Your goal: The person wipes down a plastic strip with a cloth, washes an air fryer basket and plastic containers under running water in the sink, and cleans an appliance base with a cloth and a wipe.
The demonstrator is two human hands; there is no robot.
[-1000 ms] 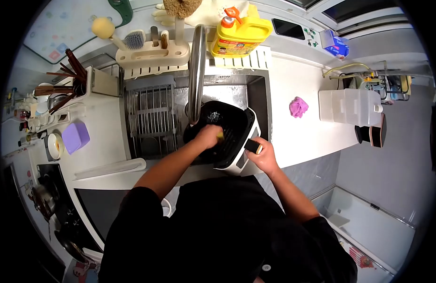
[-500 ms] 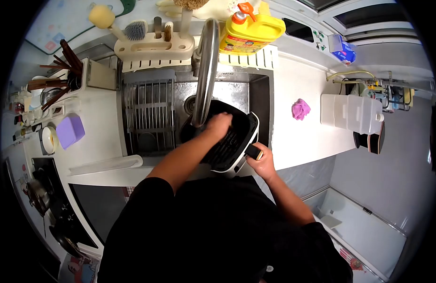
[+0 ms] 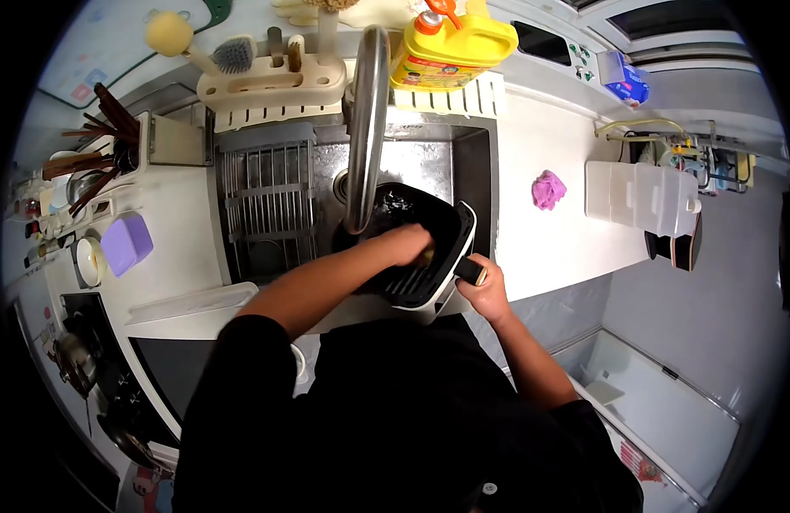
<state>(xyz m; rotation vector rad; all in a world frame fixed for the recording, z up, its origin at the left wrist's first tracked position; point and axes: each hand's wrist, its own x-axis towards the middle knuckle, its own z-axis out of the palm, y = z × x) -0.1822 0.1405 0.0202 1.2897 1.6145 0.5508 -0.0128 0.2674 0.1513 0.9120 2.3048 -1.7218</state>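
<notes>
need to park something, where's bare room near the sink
Right of the metal sink, the white counter is bare around the crumpled pink cloth; left, a smaller patch sits between the purple plastic box and silver metal dish rack. Crowded: the sink, with its black rectangular basket, and behind it, by the yellow plastic jug.

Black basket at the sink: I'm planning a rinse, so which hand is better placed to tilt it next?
Probably the right hand: it grips the handle, outside the basket. The left hand is down inside, by something yellowish, with no visible hold on the rim.
</notes>
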